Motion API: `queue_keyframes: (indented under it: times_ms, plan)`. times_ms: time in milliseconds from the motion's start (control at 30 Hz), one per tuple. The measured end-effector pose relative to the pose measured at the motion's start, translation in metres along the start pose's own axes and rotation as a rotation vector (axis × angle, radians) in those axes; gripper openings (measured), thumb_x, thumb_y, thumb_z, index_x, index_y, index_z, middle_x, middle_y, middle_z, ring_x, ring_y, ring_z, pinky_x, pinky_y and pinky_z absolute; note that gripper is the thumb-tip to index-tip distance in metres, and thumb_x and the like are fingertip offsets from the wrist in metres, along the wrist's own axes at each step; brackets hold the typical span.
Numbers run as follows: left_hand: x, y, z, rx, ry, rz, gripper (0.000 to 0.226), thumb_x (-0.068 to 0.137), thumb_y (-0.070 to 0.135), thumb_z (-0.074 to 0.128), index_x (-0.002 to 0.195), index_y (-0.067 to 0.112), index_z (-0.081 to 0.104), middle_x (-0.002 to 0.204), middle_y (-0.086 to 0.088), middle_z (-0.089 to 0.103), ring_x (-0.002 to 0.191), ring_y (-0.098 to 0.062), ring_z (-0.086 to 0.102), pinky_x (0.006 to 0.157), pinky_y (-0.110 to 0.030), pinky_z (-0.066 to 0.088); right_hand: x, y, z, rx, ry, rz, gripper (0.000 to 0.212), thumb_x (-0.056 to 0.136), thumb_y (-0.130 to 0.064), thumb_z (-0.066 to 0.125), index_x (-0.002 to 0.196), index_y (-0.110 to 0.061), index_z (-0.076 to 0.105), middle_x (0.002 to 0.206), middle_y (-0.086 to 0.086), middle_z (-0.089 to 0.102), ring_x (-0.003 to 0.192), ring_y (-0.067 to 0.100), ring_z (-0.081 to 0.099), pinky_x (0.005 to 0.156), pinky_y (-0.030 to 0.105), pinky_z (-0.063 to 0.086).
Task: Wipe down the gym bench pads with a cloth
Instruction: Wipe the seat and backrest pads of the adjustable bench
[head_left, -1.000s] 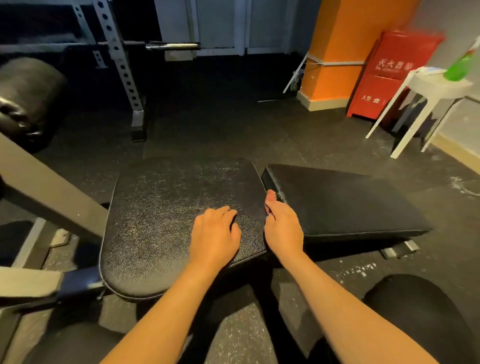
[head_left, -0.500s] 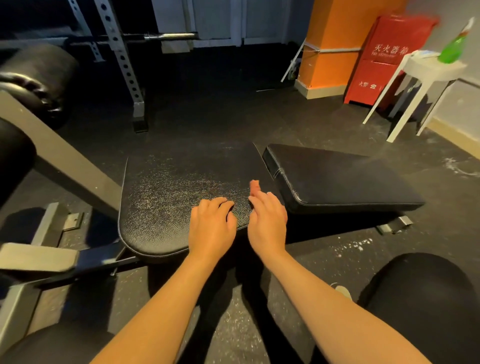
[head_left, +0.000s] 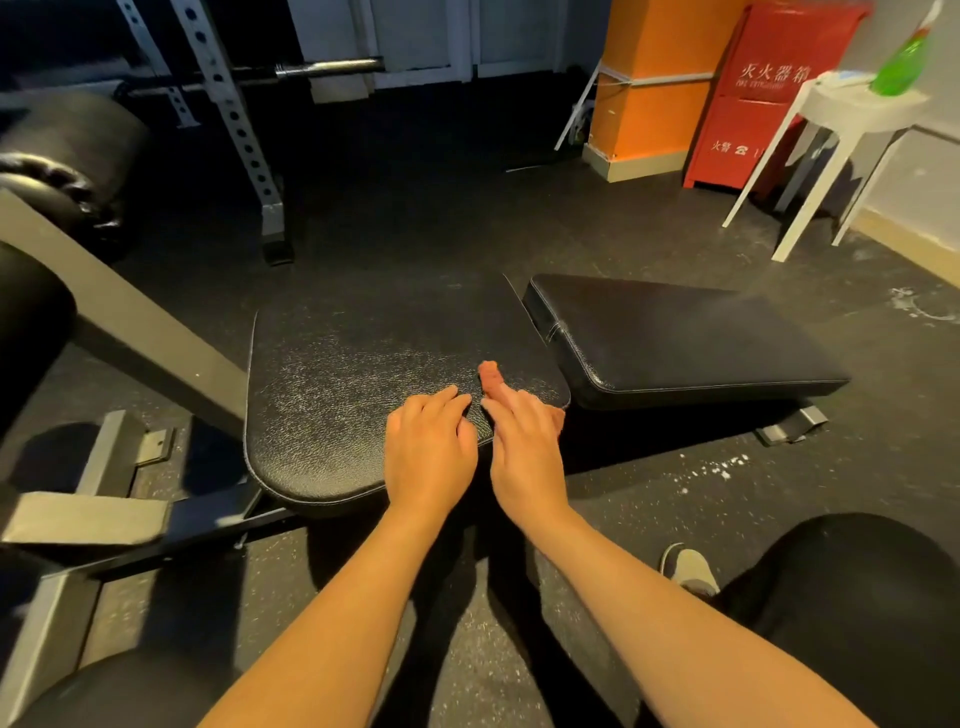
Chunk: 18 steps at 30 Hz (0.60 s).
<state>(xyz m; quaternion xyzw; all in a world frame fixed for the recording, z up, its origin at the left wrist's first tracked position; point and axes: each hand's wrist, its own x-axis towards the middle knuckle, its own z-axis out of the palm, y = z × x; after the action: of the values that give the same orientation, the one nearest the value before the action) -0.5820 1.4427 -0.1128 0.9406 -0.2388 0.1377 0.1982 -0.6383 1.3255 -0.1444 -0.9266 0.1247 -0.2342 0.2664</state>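
While the left hand (head_left: 428, 452) and the right hand (head_left: 524, 447) rest side by side on the near right corner of the seat pad (head_left: 337, 395), both hands are released: the left with fingers loosely bent, the right with its index finger straight. The back pad (head_left: 675, 338) sits just right of the seat pad. A green spray bottle (head_left: 901, 62) stands on a white stool (head_left: 852, 111), far right.

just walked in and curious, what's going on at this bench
A person has both bare hands on the near right corner of the bench's seat pad. The left hand rests there with bent fingers; the right hand lies beside it, one finger stretched forward. No cloth shows in either hand. A green spray bottle stands on a white stool by the wall.
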Motion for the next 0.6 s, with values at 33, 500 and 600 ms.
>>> queue_keyframes:
  times_ms: [33,500,600]
  plan:
    - [-0.001,0.001,-0.001,0.003,-0.002,0.005,0.034,0.095,0.024,0.053,0.126,0.022,0.069,0.132,0.005,0.066,0.118,-0.019,0.057,0.099,-0.040,0.042,0.001,0.005,-0.001,0.005,-0.013,-0.047,0.051,0.103,-0.019,0.036,0.154,-0.027,0.032,0.152,-0.019,0.038,0.128,0.008,0.043,0.109,0.030,0.034]
    - [-0.012,-0.021,-0.015,-0.238,-0.079,0.074,0.033,0.095,0.014,0.051,0.122,0.020,0.068,0.122,0.005,0.068,0.116,-0.019,0.055,0.103,-0.040,0.043,-0.011,-0.028,0.007,0.079,0.042,0.046,0.057,0.103,-0.017,0.045,0.149,-0.050,0.032,0.143,-0.024,0.045,0.110,0.008,0.037,0.100,0.023,0.042]
    - [-0.020,-0.030,-0.022,-0.218,-0.076,0.079,0.032,0.096,0.015,0.055,0.123,0.018,0.070,0.129,0.002,0.065,0.122,-0.021,0.050,0.107,-0.042,0.040,-0.008,-0.015,-0.003,0.039,0.155,0.197,0.050,0.100,-0.012,0.049,0.143,-0.037,0.047,0.142,-0.012,0.048,0.122,0.017,0.038,0.100,0.025,0.040]
